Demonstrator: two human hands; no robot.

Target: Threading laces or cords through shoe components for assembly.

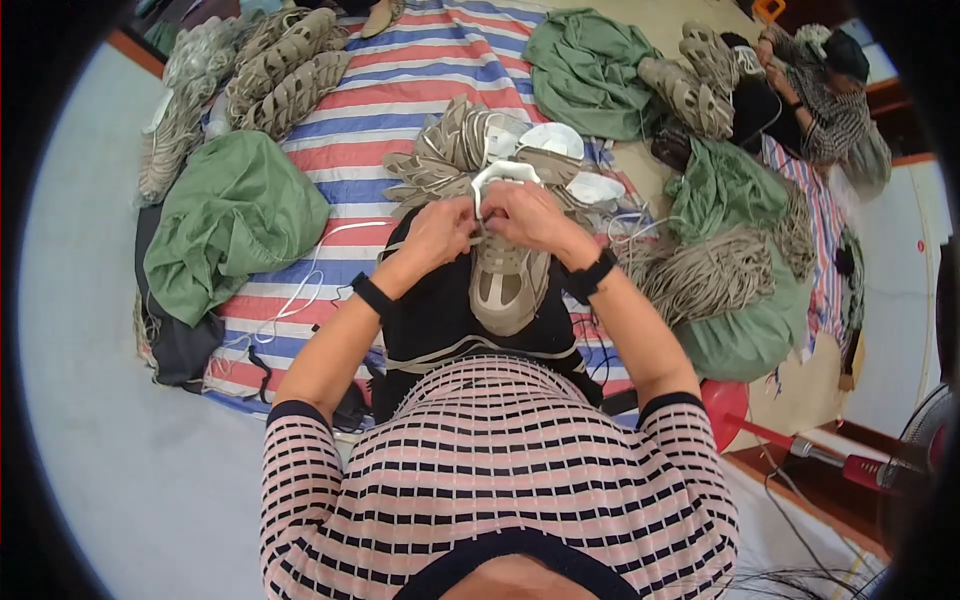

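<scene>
A beige sneaker upper (pixel 508 290) rests on my black-clad lap, its toe toward me and its white-lined collar (pixel 507 178) away from me. My left hand (pixel 443 230) is closed in a pinch at the left side of the lacing area, where a pale shoelace (pixel 393 247) trails out. Across from it, my right hand (pixel 527 214) bends over the upper's opening with fingers pressed together; what they pinch is hidden. The two sets of fingertips nearly meet. Just beyond lies a pile of similar beige uppers (pixel 455 140) with white linings.
A striped sheet (pixel 400 90) covers the floor. Green sacks (pixel 235 220) lie at both sides, with bundled beige laces (pixel 710 275) on the right one. Stacked uppers (pixel 285 75) stand far left. A person (pixel 840 105) works at far right; a fan (pixel 925 440) stands at lower right.
</scene>
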